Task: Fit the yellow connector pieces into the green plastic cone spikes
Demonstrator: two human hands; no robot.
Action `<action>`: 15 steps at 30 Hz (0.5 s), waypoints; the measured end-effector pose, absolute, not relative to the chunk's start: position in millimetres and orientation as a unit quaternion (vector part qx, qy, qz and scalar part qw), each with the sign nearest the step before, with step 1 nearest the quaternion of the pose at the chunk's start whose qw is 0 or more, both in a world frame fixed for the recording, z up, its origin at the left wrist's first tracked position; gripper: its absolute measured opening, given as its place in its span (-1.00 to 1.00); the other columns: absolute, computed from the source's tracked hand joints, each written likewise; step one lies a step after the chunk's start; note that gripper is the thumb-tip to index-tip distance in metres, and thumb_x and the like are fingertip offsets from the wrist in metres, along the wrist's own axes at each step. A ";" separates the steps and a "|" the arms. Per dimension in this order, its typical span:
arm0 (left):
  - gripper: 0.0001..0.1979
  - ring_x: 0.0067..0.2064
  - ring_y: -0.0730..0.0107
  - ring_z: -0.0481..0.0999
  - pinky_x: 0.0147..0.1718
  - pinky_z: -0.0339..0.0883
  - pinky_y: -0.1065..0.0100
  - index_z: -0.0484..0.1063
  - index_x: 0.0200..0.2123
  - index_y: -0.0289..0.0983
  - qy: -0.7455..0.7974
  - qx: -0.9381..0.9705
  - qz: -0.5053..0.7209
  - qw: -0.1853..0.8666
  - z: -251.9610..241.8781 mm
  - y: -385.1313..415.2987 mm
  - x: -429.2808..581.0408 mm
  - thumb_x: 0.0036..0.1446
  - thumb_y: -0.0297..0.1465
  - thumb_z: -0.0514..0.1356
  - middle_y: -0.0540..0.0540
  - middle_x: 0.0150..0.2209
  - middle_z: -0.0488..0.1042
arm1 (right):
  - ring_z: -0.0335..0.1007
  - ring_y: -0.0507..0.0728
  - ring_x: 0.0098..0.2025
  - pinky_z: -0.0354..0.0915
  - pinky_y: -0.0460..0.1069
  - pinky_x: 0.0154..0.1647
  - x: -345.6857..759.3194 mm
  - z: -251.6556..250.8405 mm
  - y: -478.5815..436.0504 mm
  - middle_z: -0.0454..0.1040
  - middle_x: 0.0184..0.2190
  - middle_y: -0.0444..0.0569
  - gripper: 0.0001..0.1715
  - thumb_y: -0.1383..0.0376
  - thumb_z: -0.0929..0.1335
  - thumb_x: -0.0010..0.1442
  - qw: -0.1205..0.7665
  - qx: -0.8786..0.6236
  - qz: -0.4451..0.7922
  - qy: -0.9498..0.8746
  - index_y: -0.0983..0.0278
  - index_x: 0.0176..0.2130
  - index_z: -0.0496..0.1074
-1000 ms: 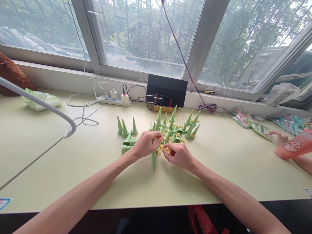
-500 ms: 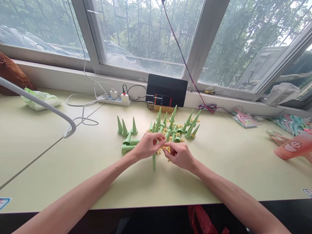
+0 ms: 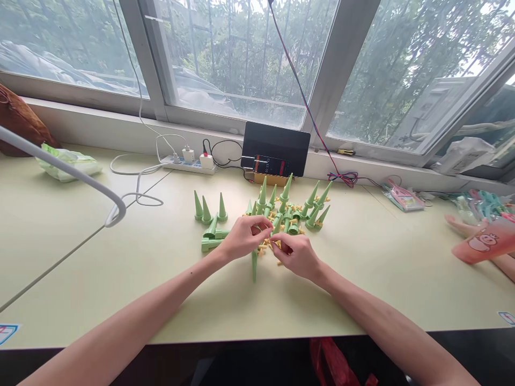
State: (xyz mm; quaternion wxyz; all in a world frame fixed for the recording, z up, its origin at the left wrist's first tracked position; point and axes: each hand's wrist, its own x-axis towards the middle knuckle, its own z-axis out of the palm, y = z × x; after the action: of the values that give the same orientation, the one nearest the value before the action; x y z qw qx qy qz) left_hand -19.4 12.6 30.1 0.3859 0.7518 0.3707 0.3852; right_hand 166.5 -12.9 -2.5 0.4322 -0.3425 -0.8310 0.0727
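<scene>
My left hand (image 3: 247, 236) is closed around a green cone spike (image 3: 254, 267), whose tip points down toward the table's front. Close to its right, my right hand (image 3: 296, 254) has thumb and fingertips pinched together; what they hold is too small to make out. Behind both hands lies a pile of green cones (image 3: 286, 187) mixed with small yellow pieces (image 3: 263, 250). Left of the pile, several green cones (image 3: 221, 208) stand upright, and others (image 3: 209, 244) lie on their sides beside my left hand.
At the back stand a dark tablet (image 3: 277, 142) and a phone. A power strip (image 3: 189, 165) with cables lies left of them. On the right are a pink cup (image 3: 483, 241), another person's hand (image 3: 461, 226) and plastic-wrapped items (image 3: 483, 202). A white tube arches across the left.
My hands have barely moved; the fingertips are slightly farther apart. At the far right, the other person's hand has shifted a little.
</scene>
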 end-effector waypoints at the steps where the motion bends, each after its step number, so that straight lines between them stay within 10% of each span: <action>1: -0.83 -0.60 0.61 0.27 -0.67 0.10 0.53 0.48 -0.36 -0.32 0.372 0.751 0.390 0.381 29.7 12.8 -19.1 0.16 -0.33 0.19 -0.02 -0.48 0.47 | 0.03 -0.04 -0.68 0.13 -0.12 -0.56 166.6 -2.7 -12.4 0.17 -0.73 -0.28 -0.81 0.36 0.29 0.25 0.432 -0.346 0.074 -0.830 0.30 -0.29 0.51; 15: -0.83 -0.62 0.63 0.12 -0.65 -0.01 0.51 0.46 -0.31 -0.31 0.411 0.754 0.417 0.298 25.5 14.4 -18.5 0.21 -0.33 0.14 0.02 -0.50 0.40 | 0.22 -0.01 -0.55 0.11 -0.11 -0.46 165.8 4.8 -22.5 0.40 -0.58 -0.19 -0.91 0.29 0.43 0.14 0.255 -0.267 0.112 -0.923 0.26 -0.38 0.45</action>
State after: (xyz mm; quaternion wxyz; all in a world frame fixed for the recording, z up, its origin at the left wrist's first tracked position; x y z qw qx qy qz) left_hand -18.5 14.4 25.5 0.2976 0.7541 0.4107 0.4172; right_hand 165.8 -22.5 4.8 0.2546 -0.2670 -0.9227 0.1121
